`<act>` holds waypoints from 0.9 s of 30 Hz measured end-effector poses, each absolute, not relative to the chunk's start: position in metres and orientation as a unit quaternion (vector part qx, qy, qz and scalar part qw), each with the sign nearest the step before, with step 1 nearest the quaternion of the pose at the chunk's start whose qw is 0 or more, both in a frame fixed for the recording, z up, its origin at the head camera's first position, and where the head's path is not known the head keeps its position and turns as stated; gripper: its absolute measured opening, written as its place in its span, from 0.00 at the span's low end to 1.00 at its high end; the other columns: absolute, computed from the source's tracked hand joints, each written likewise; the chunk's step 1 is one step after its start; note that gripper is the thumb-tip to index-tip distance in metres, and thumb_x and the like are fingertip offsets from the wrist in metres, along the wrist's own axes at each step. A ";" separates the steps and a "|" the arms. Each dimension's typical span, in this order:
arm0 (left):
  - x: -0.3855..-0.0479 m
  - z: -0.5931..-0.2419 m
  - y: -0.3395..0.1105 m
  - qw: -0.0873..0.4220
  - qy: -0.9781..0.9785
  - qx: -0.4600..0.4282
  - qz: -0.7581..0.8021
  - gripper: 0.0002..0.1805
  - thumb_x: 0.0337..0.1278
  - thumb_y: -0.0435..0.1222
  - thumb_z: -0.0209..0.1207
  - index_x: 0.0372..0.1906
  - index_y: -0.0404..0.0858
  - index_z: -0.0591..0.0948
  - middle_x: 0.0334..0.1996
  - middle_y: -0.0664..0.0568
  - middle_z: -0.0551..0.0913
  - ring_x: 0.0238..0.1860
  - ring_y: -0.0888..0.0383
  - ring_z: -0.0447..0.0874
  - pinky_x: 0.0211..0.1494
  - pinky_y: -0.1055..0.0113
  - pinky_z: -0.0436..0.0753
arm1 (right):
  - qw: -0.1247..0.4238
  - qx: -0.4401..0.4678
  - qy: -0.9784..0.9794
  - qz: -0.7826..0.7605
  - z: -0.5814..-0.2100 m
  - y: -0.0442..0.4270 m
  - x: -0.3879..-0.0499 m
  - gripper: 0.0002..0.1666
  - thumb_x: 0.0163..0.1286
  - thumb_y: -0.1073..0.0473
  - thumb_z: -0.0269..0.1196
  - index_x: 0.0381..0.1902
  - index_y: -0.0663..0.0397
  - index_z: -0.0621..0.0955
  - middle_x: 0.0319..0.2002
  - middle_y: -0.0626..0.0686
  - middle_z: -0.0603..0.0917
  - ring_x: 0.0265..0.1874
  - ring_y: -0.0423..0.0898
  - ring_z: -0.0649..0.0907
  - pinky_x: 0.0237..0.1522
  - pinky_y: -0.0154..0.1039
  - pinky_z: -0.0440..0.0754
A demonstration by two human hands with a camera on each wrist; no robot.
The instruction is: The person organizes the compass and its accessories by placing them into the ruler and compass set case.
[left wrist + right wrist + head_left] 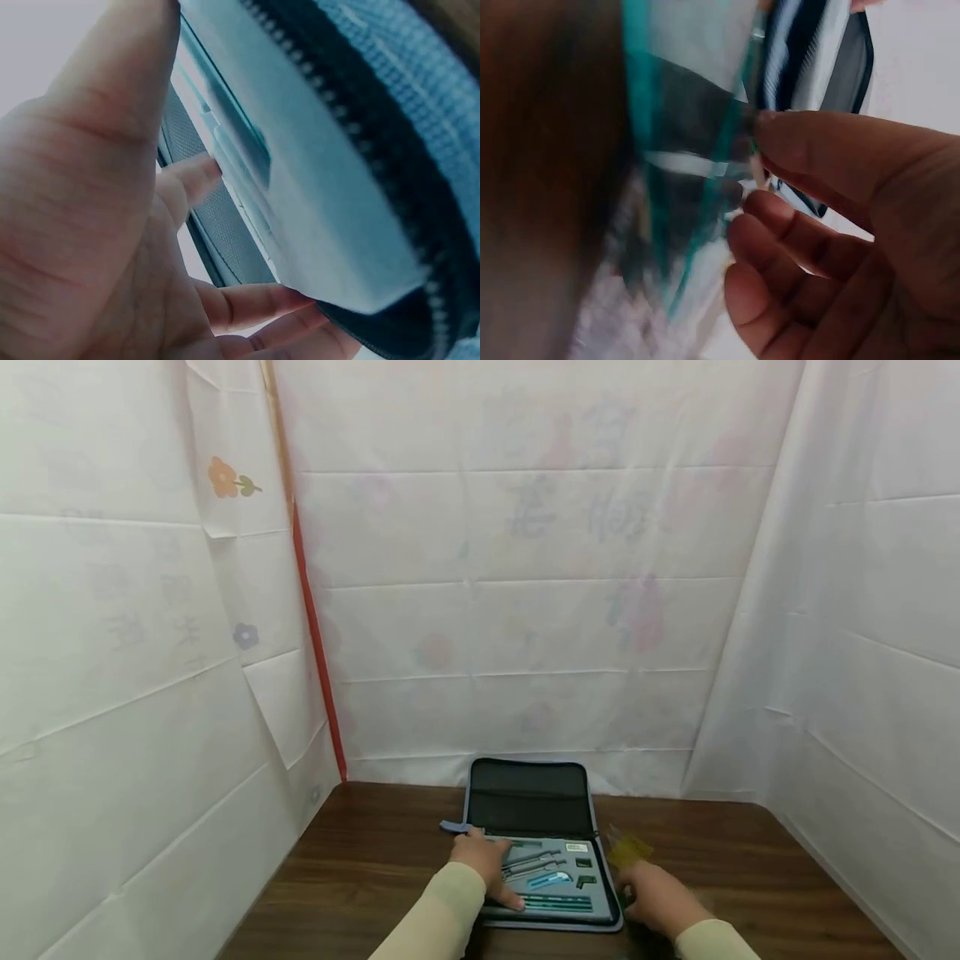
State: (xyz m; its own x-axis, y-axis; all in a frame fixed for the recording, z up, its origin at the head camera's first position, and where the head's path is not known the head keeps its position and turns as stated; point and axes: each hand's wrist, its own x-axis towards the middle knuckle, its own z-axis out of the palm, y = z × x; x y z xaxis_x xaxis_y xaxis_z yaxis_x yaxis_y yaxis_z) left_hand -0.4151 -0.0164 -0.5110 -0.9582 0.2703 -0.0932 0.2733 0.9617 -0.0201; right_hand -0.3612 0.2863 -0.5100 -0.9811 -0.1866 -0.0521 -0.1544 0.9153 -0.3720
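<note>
An open zip case [528,797] lies on the table, its dark lid raised at the back. Its grey tray [600,902] holds metal compasses [534,865], a light-blue tool [550,880] and green pencils [558,903]. My left hand [483,864] rests spread over the tray's left side; in the left wrist view its thumb and fingers [247,304] touch the tray. Just right of the case, my right hand [663,897] pinches a clear plastic piece [682,135] with teal edges between thumb and fingertips. It shows yellowish [628,850] in the head view; its kind is blurred.
The brown wooden table [360,860] extends to both sides of the case. White printed sheets [525,627] hang behind and at both sides. A blue strap [453,827] sticks out left of the case. A dark item under the right wrist is mostly hidden.
</note>
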 end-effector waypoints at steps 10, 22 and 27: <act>-0.415 -0.518 -0.017 0.031 0.988 0.135 -0.064 0.62 0.29 0.84 0.66 0.70 0.49 0.82 0.64 0.38 0.82 0.54 0.42 0.83 0.54 0.51 0.87 | 0.019 -0.055 0.987 -0.152 -0.519 0.279 -0.355 0.09 0.53 0.65 0.77 0.31 0.49 0.89 0.32 0.47 0.87 0.30 0.45 0.81 0.37 0.52 0.83; -0.398 -0.513 -0.023 0.001 0.992 0.124 -0.004 0.58 0.31 0.81 0.71 0.57 0.36 0.88 0.56 0.32 0.80 0.51 0.37 0.82 0.46 0.50 0.90 | -0.035 -0.053 0.947 -0.316 -0.505 0.278 -0.352 0.08 0.67 0.62 0.73 0.43 0.54 0.87 0.31 0.46 0.84 0.29 0.42 0.80 0.31 0.40 0.79; -0.397 -0.512 -0.024 0.003 0.993 0.121 -0.006 0.58 0.31 0.81 0.70 0.56 0.37 0.89 0.51 0.34 0.80 0.48 0.40 0.81 0.44 0.51 0.89 | -0.066 -0.088 0.908 -0.403 -0.497 0.271 -0.347 0.20 0.70 0.62 0.72 0.59 0.57 0.86 0.44 0.49 0.89 0.35 0.38 0.85 0.36 0.36 0.85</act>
